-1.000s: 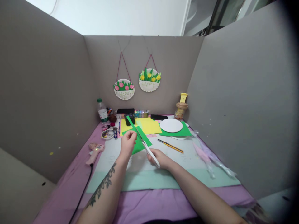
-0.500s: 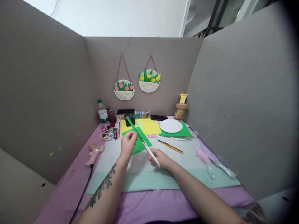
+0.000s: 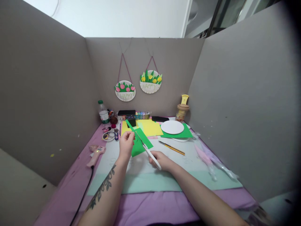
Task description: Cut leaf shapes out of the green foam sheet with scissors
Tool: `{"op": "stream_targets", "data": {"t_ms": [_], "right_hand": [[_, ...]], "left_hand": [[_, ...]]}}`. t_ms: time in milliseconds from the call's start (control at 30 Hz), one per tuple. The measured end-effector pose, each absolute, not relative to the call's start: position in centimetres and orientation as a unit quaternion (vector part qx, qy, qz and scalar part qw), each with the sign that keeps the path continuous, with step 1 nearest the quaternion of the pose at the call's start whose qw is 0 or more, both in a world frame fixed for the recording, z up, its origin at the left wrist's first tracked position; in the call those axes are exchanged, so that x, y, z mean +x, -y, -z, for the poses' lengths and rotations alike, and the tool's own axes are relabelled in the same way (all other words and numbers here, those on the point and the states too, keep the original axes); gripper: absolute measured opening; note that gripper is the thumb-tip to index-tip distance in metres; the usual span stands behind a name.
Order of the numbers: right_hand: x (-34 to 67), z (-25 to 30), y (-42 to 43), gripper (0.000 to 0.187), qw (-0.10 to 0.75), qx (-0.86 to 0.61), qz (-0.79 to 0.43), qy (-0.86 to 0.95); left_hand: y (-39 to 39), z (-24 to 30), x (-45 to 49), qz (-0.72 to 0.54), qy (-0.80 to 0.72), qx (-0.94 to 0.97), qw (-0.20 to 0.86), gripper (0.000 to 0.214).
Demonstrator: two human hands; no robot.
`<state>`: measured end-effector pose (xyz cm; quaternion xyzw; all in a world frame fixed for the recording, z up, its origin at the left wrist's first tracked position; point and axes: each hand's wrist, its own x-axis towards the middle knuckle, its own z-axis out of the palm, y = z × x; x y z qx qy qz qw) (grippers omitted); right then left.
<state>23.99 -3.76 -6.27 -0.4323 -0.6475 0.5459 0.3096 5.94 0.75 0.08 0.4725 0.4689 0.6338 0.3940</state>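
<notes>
My left hand (image 3: 126,145) is closed in a pinch on a narrow green paper strip (image 3: 130,125), whose far end sticks up and to the left past my fingers. My right hand (image 3: 160,160) grips white-handled scissors (image 3: 150,154), the blades pointing up and left toward the strip. Whether the blades touch the strip I cannot tell. Beneath both, a larger green paper sheet (image 3: 142,145) lies on the pale mat, partly covered by my left hand and the scissors.
Yellow paper (image 3: 151,128) and a white paper plate (image 3: 172,127) on green paper lie behind. A craft knife (image 3: 172,147) is right of the scissors. A pink glue gun (image 3: 96,155) with a black cord lies left. Plastic-wrapped pieces (image 3: 207,158) lie right; grey panels enclose three sides.
My left hand has shifted a little to the left with the green strip, away from the scissors. The scissors and my right hand have barely moved.
</notes>
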Motion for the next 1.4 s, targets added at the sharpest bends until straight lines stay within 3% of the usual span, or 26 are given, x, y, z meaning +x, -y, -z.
{"op": "stream_targets", "data": {"t_ms": [1400], "right_hand": [[23.94, 5.84, 3.65, 0.021, 0.327, -0.436, -0.569, 0.616]], "left_hand": [[-0.26, -0.11, 6.62, -0.59, -0.454, 0.525, 0.412, 0.016]]}}
